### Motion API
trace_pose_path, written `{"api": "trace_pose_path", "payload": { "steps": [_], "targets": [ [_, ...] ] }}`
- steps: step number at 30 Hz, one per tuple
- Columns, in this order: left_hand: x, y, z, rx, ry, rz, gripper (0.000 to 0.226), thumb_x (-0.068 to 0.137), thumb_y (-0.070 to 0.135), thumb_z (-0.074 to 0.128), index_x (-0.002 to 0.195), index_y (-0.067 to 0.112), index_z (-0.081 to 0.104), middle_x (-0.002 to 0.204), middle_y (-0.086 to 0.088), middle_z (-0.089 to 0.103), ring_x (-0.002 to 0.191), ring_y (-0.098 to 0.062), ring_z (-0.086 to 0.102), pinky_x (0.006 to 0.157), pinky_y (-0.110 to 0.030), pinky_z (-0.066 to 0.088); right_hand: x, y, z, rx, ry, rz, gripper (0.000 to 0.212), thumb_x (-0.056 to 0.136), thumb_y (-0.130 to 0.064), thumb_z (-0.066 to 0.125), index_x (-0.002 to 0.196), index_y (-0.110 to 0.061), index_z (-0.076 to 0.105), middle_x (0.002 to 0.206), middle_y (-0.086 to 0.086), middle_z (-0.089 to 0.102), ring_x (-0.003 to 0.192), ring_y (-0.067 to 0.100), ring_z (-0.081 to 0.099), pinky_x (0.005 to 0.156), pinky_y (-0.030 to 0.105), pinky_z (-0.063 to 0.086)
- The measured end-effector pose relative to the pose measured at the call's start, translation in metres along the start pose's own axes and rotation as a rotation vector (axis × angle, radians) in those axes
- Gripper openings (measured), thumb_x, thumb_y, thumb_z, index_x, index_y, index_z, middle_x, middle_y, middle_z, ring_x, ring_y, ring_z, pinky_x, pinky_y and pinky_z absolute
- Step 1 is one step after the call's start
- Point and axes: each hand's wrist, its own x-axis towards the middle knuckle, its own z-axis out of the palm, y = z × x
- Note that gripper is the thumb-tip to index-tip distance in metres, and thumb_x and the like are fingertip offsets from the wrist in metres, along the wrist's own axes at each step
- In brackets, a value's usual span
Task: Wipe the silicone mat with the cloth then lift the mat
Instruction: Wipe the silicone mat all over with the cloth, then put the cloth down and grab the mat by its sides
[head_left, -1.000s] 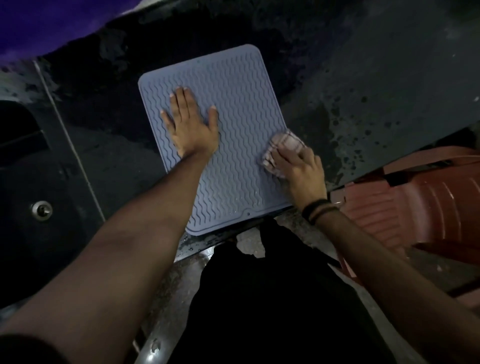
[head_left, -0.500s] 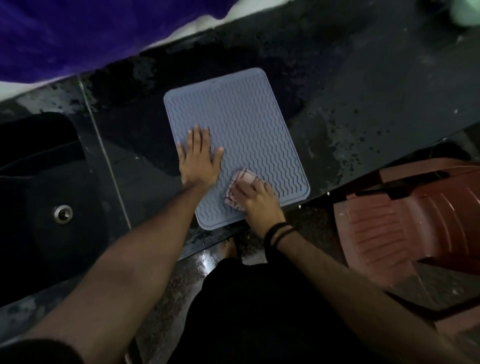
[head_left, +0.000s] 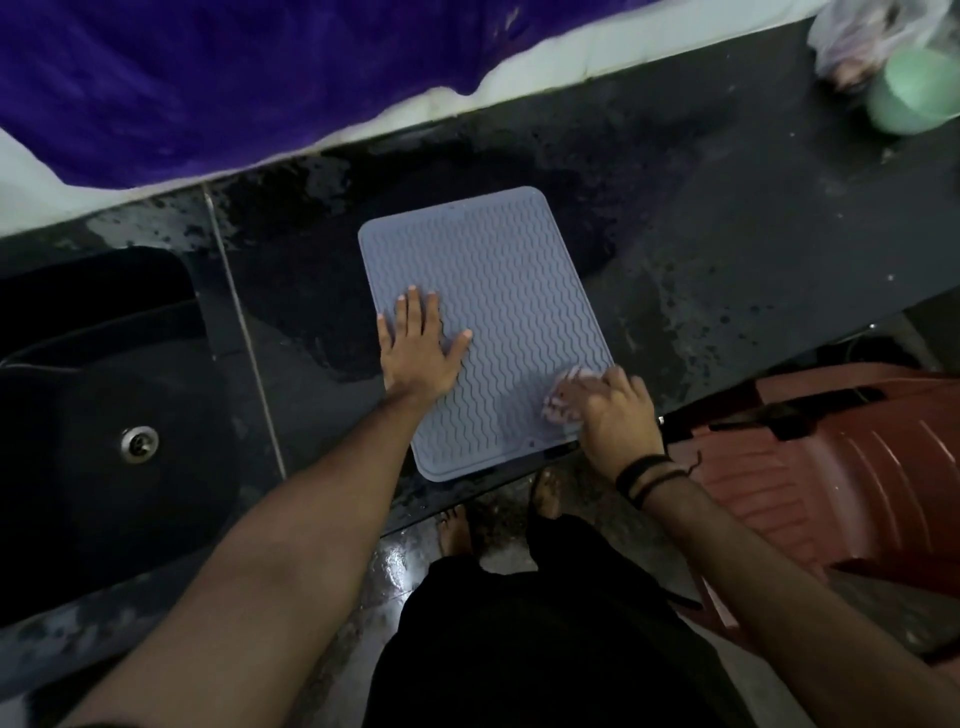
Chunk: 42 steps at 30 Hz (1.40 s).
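Grey mat (head_left: 493, 291) lies flat on the dark wet counter (head_left: 727, 249), near its front edge, w/ the sink (head_left: 104, 415) off to the left. Left hand (head_left: 420, 353) is spread flat, palm down, on the mat's left side. Right hand (head_left: 613, 410) is bunched round a pale cloth (head_left: 563, 397) at the mat's near right corner; blurry there. Red plastic chair (head_left: 831, 478) stands to the right, green bowl (head_left: 914, 98) at far right.

No writing, label, brand or number can be read anywhere here. The silicone mat (head_left: 498, 291) carries only a raised wavy pattern; a small mark near its front edge may be a moulded logo, but in this dim light it stays illegible.
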Motion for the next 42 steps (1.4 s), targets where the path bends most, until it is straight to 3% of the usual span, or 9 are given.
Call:
{"api": "trace_pose_path", "payload": {
  "steps": [4, 7, 10, 15, 19, 24, 28, 37, 42],
  "targets": [
    [-0.022, 0.004, 0.001, -0.013, -0.009, -0.088, 0.089, 0.1, 0.07, 0.027, 0.165, 0.016, -0.003, 0.172, -0.005, -0.007, 0.159, -0.021, -0.008, 0.125, -0.05, -0.013, 0.068, -0.014, -0.011, 0.151, 0.157, -0.063, 0.04, 0.069, -0.01, 0.064, 0.107, -0.021, 0.069, 0.111, 0.0, 0.068, 0.096, 0.031, 0.053, 0.08, 0.038, 0.041],
    [-0.03, -0.002, -0.007, 0.023, -0.063, -0.139, 0.088, 0.101, 0.07, 0.024, 0.165, 0.017, -0.005, 0.172, 0.0, -0.009, 0.158, -0.017, -0.009, 0.123, -0.05, -0.017, 0.104, -0.025, -0.001, 0.155, -0.018, -0.221, 0.048, 0.077, -0.008, 0.061, 0.124, -0.02, 0.062, 0.128, 0.003, 0.06, 0.113, 0.033, 0.048, 0.094, 0.043, 0.037],
    [-0.031, -0.015, -0.02, 0.052, -0.081, -0.224, 0.084, 0.103, 0.064, 0.025, 0.164, 0.014, -0.003, 0.172, -0.003, -0.007, 0.158, -0.019, -0.009, 0.124, -0.053, -0.015, 0.114, -0.013, 0.007, 0.091, -0.218, -0.253, 0.044, 0.087, -0.02, 0.057, 0.131, -0.025, 0.056, 0.136, 0.002, 0.054, 0.126, 0.03, 0.039, 0.105, 0.042, 0.03],
    [-0.041, -0.037, -0.047, 0.123, -0.12, -0.462, 0.084, 0.104, 0.062, 0.028, 0.164, 0.011, 0.002, 0.172, -0.007, -0.007, 0.158, -0.023, -0.009, 0.125, -0.055, -0.012, 0.146, 0.023, -0.011, 0.051, -0.154, -0.213, 0.029, 0.081, -0.027, 0.062, 0.109, -0.021, 0.069, 0.105, 0.006, 0.068, 0.108, 0.027, 0.052, 0.095, 0.036, 0.039],
    [-0.047, -0.032, -0.062, 0.111, -0.084, -0.542, 0.081, 0.105, 0.06, 0.03, 0.164, 0.011, 0.005, 0.172, -0.008, -0.004, 0.159, -0.023, -0.008, 0.125, -0.055, -0.01, 0.184, 0.031, -0.036, 0.245, -0.084, -0.245, 0.021, 0.082, -0.02, 0.062, 0.1, -0.013, 0.069, 0.095, 0.012, 0.068, 0.097, 0.031, 0.056, 0.083, 0.038, 0.046],
    [-0.053, -0.024, -0.077, 0.085, -0.054, -0.554, 0.079, 0.105, 0.059, 0.032, 0.164, 0.013, 0.006, 0.172, -0.007, -0.005, 0.158, -0.023, -0.009, 0.125, -0.053, -0.012, 0.219, 0.005, -0.06, 0.445, -0.014, -0.354, 0.023, 0.083, -0.007, 0.06, 0.102, -0.015, 0.07, 0.099, 0.01, 0.066, 0.093, 0.028, 0.062, 0.081, 0.038, 0.053],
    [-0.051, -0.036, -0.095, 0.047, -0.007, -0.57, 0.079, 0.105, 0.059, 0.034, 0.164, 0.013, 0.008, 0.172, -0.008, -0.002, 0.159, -0.023, -0.008, 0.126, -0.052, -0.008, 0.242, -0.024, -0.07, 0.497, -0.013, -0.439, 0.023, 0.083, -0.005, 0.063, 0.103, -0.016, 0.065, 0.103, 0.008, 0.05, 0.086, 0.027, 0.058, 0.079, 0.037, 0.052],
    [-0.037, -0.089, -0.133, 0.004, 0.061, -0.582, 0.078, 0.105, 0.06, 0.032, 0.164, 0.014, 0.009, 0.172, -0.007, -0.003, 0.158, -0.022, -0.009, 0.127, -0.047, -0.007, 0.295, -0.126, -0.094, 0.251, 0.206, -0.638, 0.017, 0.075, -0.022, 0.073, 0.093, -0.021, 0.071, 0.086, 0.001, 0.067, 0.095, 0.027, 0.05, 0.077, 0.038, 0.042],
    [-0.032, -0.128, -0.135, -0.057, 0.122, -0.515, 0.076, 0.105, 0.058, 0.035, 0.164, 0.013, 0.014, 0.172, -0.009, 0.002, 0.159, -0.024, -0.004, 0.127, -0.047, -0.003, 0.334, -0.182, -0.092, 0.165, 0.169, -0.641, 0.018, 0.085, -0.025, 0.061, 0.102, -0.019, 0.066, 0.103, 0.005, 0.065, 0.103, 0.03, 0.054, 0.065, 0.036, 0.048]
  ]
}}
